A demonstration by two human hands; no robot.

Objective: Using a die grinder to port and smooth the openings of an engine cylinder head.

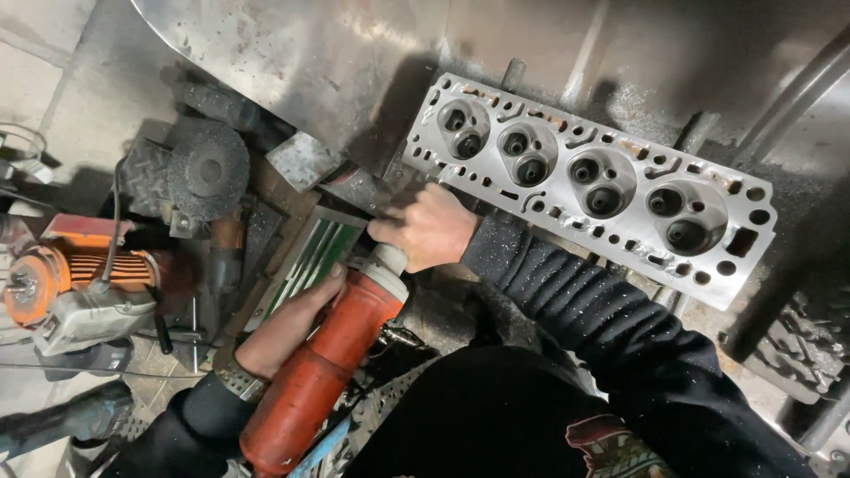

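A red angle grinder (pixel 328 363) is gripped from beneath by the left hand (pixel 288 323); its head is clasped by the right hand (pixel 429 230) (fingers curled shut) beside the grey cylinder head (pixel 593 186).

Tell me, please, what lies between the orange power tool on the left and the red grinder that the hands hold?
In the head view, a green-and-white striped flat piece lies between the orange power tool and the red grinder, just beside the left hand.

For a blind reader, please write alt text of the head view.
Both hands hold a red angle grinder beside a metal cylinder head: left hand on its body, right hand at its front. An orange power tool lies left.
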